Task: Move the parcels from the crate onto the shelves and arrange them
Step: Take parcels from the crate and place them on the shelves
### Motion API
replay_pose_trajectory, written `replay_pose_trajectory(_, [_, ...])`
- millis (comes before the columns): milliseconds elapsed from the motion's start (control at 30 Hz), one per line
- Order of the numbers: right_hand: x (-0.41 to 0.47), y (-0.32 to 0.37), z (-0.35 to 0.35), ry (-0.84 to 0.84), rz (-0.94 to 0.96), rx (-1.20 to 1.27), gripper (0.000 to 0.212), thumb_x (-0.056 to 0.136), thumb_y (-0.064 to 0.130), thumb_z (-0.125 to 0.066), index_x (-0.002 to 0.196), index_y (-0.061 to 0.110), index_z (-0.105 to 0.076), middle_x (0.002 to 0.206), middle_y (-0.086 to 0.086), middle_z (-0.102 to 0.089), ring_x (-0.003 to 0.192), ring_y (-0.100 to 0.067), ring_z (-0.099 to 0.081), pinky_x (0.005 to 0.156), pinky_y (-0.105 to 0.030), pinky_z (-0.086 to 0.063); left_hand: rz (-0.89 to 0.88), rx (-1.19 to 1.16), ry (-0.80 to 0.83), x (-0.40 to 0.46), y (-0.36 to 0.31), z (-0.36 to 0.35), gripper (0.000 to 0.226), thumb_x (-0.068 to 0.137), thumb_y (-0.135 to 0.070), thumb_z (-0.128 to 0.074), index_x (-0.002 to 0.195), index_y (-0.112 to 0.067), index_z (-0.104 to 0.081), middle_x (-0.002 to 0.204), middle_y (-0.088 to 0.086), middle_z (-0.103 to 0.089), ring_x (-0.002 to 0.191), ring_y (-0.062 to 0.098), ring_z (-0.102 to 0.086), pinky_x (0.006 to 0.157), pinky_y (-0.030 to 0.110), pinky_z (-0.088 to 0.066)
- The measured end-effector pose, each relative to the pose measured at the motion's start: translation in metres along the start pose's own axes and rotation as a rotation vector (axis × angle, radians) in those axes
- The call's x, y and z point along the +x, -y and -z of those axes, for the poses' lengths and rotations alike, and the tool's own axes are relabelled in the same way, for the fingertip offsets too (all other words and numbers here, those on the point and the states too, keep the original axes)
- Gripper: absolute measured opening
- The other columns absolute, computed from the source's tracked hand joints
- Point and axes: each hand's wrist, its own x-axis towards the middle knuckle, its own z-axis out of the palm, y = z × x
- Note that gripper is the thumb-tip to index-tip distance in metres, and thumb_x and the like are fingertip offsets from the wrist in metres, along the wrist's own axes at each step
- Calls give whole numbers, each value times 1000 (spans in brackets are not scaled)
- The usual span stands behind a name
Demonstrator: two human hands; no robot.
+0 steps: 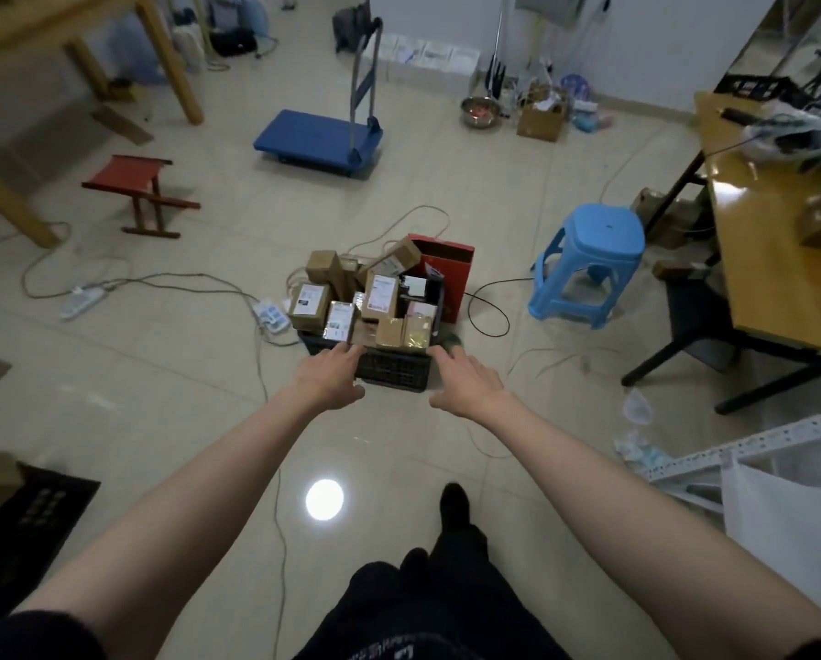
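On a tiled floor strewn with cables, the left hand [330, 373] and right hand [465, 376] reach out, fingers relaxed and holding nothing, to the near rim of a black crate [392, 369]. It brims with cardboard parcels [351, 297], stiff and probably light singly, heavy together; gripping the crate's rim looks best.

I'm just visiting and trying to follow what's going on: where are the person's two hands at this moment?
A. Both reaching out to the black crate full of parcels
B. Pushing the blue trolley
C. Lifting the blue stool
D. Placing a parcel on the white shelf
A: the left hand and right hand both stretch, fingers open, toward the near side of the black crate heaped with parcels on the floor.
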Motion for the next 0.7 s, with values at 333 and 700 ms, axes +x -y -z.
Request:
replay_pose_trajectory(333, [139, 22, 17, 69, 110, -40, 80, 86, 33, -70, 151, 23, -25, 144, -10, -42, 123, -33, -52, 85, -43, -49, 49, -59, 36, 101, 63, 23, 63, 88, -43, -58, 143, -22, -34, 134, 5, -49, 118, 27, -54, 86, 41, -49])
replay_pose_trajectory(700, [345, 42, 53, 190, 159, 43, 70, 88, 31, -70, 146, 20, -32, 134, -15, -50, 117, -34, -55, 81, -37, -45, 159, -86, 193, 248, 147, 59, 67, 89, -44, -59, 147, -25, -30, 139, 4, -47, 121, 25, -53, 92, 40, -50])
